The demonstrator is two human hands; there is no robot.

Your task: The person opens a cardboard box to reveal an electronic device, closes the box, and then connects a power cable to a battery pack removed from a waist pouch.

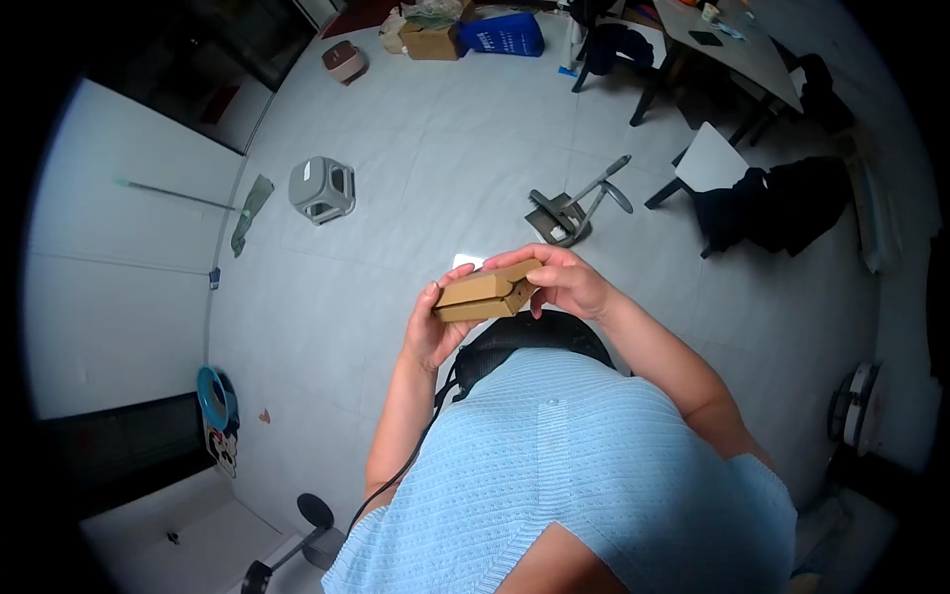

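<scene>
A small brown cardboard box [475,299] is held up in front of the light blue knitted top, above a black mesh item at the waist. Fingers of my left hand [432,322] wrap round its left end, with the thumb near the upper left corner. At the right end, my right hand [569,282] grips the box, its thumb on the corner by the flap and its fingers along the far edge. A dark gap runs along the box's near side below the lid. What lies inside is hidden.
A grey stool [322,188] stands at the upper left and a dustpan with a brush [559,216] ahead. A table [747,54] and a white chair [711,158] are at the upper right. A blue basin [214,396] sits by the left wall.
</scene>
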